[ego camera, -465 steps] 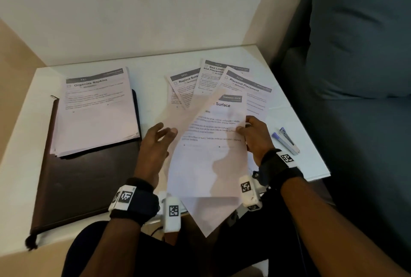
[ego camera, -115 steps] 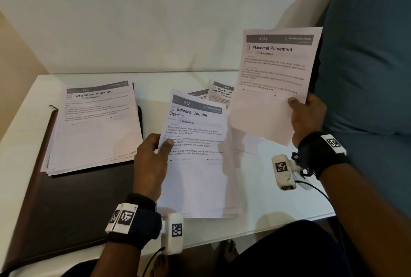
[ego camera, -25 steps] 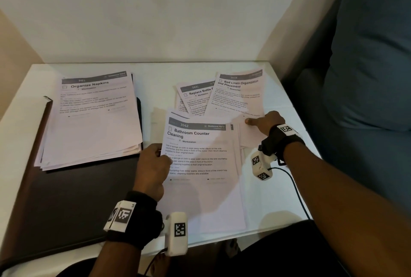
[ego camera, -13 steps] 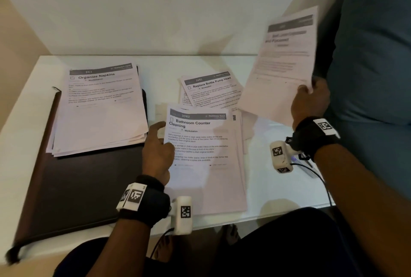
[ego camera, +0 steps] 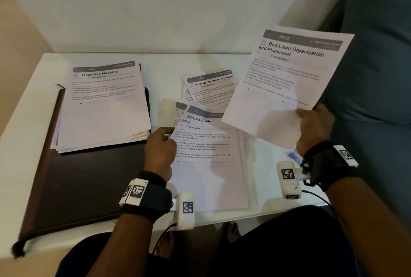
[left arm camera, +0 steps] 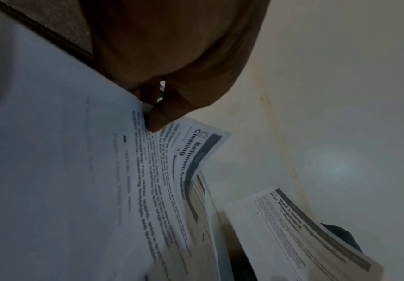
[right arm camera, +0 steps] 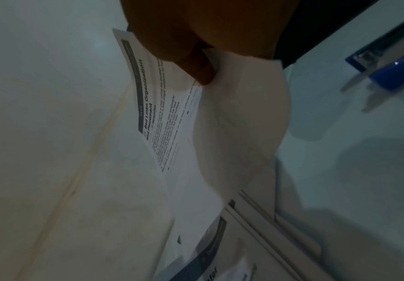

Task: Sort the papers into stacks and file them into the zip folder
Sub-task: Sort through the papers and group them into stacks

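Holding the linen sheet point(ego camera: 287, 81) up in my right hand point(ego camera: 314, 125) to read its title, I pinch the cleaning sheet point(ego camera: 206, 154) with my left hand point(ego camera: 161, 150), right of the folder point(ego camera: 84, 183).

white table point(ego camera: 33, 107); blue pen point(ego camera: 294, 156) near right edge; teal cushion point(ego camera: 378, 54).

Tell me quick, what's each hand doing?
Left hand: pinching the Bathroom Counter Cleaning sheet, lifting its edge.
Right hand: holding the Bed Linen sheet up.
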Demonstrator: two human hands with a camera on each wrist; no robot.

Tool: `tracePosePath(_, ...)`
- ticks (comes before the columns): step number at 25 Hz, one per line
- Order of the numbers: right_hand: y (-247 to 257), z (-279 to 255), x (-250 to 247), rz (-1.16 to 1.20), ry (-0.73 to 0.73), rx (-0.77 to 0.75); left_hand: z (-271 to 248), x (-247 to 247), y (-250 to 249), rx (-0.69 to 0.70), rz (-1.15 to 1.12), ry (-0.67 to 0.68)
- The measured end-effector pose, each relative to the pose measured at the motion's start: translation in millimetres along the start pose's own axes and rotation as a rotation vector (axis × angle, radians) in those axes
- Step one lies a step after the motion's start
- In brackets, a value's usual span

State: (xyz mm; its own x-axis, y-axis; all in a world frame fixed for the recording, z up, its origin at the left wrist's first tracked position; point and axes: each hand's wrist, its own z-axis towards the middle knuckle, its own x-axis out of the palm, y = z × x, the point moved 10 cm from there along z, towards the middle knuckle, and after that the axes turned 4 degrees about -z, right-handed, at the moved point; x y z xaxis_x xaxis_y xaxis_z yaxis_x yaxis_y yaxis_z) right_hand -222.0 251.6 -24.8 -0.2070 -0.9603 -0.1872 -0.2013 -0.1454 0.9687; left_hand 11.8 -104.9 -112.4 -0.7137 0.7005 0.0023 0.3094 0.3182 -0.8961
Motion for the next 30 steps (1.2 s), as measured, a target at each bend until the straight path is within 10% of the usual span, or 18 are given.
tracePosePath(6,26.8,21.5,-12.0,0.207,-0.18,-0.108,-1.9,-3.1,-5.0,-0.002,0.022,-0.048)
tracePosePath(19,-87.9,-51.7,80.4,-0.197,0.476,0.231,-1.5,-5.2,-2.4,-0.043,-0.067,-0.038)
tracePosePath(26,-101.7,-108.0,89.8,-0.176,0.507,0.377,-0.8,-3.2,4.4,-0.083,-0.118,-0.068)
tracePosePath(30,-112.3,-125.1,102.3,-0.432,0.555,0.191,-1.3,-6.7,3.9,-0.082,-0.118,-0.103)
